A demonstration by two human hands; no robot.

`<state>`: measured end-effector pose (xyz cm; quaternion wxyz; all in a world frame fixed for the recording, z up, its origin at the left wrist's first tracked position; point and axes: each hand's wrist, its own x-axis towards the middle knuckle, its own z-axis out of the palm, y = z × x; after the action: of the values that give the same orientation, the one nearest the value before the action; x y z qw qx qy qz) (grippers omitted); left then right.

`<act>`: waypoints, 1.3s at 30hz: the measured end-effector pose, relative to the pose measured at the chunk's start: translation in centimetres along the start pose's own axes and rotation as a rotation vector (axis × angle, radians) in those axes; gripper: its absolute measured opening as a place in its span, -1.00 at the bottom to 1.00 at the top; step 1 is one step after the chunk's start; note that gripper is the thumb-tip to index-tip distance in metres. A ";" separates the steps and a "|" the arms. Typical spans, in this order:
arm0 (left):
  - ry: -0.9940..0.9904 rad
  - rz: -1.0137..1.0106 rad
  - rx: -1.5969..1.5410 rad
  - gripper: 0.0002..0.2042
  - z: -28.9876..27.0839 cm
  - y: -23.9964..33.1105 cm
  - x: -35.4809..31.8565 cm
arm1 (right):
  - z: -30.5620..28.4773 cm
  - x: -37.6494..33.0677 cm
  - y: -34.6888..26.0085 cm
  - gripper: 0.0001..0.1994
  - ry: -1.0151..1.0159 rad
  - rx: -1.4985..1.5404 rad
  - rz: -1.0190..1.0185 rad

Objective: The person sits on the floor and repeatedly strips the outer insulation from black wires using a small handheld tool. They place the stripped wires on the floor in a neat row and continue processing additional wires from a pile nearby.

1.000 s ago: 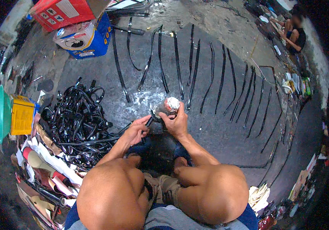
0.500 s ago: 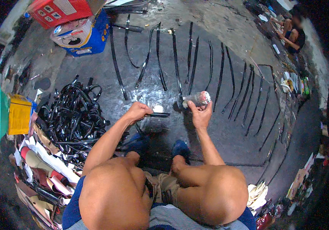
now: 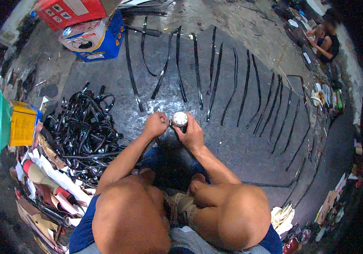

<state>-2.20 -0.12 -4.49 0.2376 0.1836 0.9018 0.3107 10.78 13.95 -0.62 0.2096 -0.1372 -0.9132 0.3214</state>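
Hands meeting over a small round tin above the wet concrete floor (image 3: 240, 152).
Right hand (image 3: 193, 134) grips the tin (image 3: 180, 119); left hand (image 3: 156, 124) is fisted beside it. About sixteen glossy black strips (image 3: 213, 76) lie fanned toward the floor's far edge; one tangled heap (image 3: 84, 127) sits left.

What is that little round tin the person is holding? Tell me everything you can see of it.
The small round tin is a short can whose pale, whitish top faces the camera; its side looks dark. It is held low over the grey floor, upright, in the right hand, whose fingers wrap its side. The left hand is closed in a fist right beside it. What is inside is too small to tell.
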 end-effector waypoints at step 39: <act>0.017 0.526 -0.119 -0.46 -6.0 4.6 -3.4 | -35.7 13.3 -11.2 -0.61 0.511 1.147 0.085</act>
<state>-1.80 -1.18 3.73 0.1516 0.3950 0.8051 0.4156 14.66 29.47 35.68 0.4485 -0.1118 -0.5104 0.7251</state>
